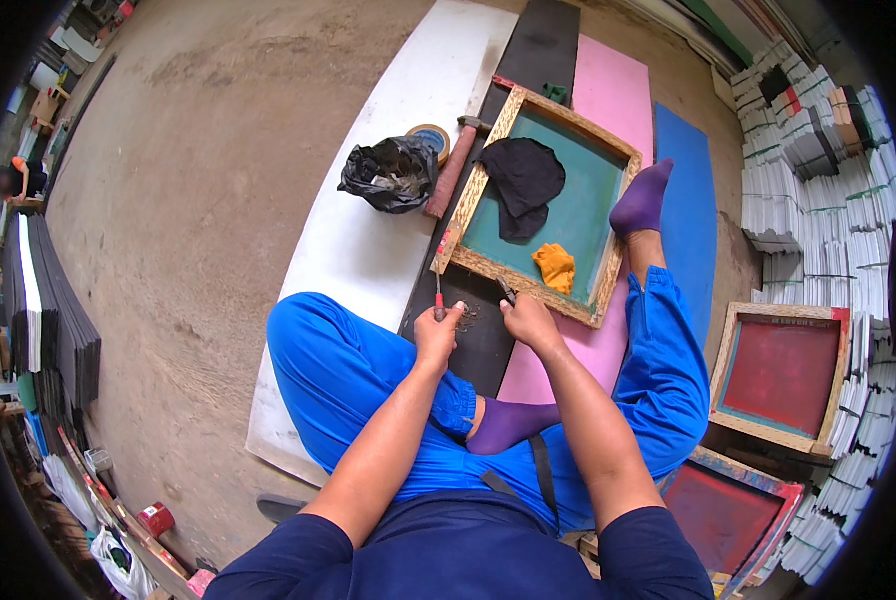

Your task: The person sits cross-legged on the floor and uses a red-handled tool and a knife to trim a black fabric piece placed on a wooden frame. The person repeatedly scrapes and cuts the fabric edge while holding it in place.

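A wooden frame with a green mesh screen [488,222] lies in front of me, its near left corner close to my hands. My left hand [436,338] is closed around the red handle of a screwdriver [439,304], whose thin shaft points up at that corner. In my right hand [531,322] is a dark tool [507,290], possibly pliers, reaching to the frame's near edge; its jaws are too small to make out. Small dark bits [470,318] are scattered between my hands. On the mesh rest a black cloth [524,180] and a crumpled orange cloth [555,268].
Left of the frame lie a hammer [452,172], an open black plastic bag [390,176] and a tape roll [431,138]. White, black, pink and blue sheets [684,200] cover the floor beneath. Red screen frames [780,375] and stacked bundles [828,260] stand at right.
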`<state>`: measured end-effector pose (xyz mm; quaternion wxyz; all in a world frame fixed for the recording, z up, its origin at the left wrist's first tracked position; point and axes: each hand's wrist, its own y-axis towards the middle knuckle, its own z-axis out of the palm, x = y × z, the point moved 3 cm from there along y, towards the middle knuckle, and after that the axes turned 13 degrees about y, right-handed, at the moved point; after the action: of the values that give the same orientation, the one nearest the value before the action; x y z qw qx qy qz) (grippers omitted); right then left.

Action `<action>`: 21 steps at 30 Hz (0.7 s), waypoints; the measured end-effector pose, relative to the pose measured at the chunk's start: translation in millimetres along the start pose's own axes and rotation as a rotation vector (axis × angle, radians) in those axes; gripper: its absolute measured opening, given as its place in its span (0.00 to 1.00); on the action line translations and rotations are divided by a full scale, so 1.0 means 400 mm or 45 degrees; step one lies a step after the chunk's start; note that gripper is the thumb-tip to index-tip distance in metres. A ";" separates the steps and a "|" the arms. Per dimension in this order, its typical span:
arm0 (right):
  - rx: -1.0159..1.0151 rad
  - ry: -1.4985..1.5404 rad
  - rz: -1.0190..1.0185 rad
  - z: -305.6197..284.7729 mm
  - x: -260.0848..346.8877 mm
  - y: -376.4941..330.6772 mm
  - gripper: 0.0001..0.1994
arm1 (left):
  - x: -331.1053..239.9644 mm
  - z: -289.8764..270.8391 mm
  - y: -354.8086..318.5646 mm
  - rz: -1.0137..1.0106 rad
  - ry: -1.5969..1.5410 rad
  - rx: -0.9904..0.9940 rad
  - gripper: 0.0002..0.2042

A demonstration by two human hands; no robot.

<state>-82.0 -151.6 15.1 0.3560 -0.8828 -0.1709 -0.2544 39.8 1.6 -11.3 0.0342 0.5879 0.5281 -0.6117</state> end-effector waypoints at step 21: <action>-0.084 0.180 -0.146 0.025 -0.052 -0.062 0.18 | -0.002 0.029 0.004 -0.083 -0.297 0.214 0.13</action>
<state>-107.8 -129.8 10.4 0.3227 -0.8626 -0.1872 -0.3416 33.0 -7.6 -14.5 0.0259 0.4961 0.4862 -0.7189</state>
